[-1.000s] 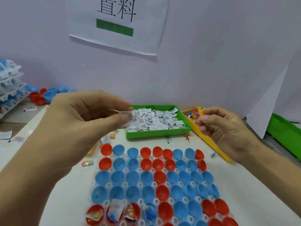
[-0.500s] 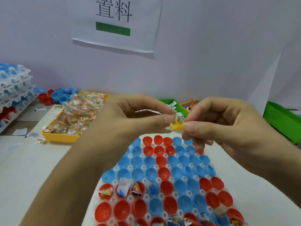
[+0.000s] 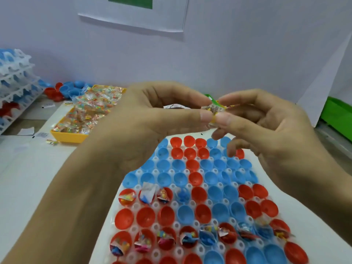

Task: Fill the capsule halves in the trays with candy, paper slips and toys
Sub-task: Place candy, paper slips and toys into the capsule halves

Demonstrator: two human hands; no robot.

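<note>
Both hands (image 3: 213, 115) pinch candy packet (image 3: 214, 109) above tray (image 3: 190, 187)

Pale wall (image 3: 247, 44), posted paper sign (image 3: 133, 14), white table (image 3: 28, 178)

Green tray (image 3: 215, 101) and most of the pinched bundle (image 3: 214, 109) behind both hands' fingers (image 3: 206, 117); wall sign (image 3: 133, 14) cropped above.

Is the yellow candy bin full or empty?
Full. The yellow candy bin is heaped above its rim with wrapped candy packets.
</note>
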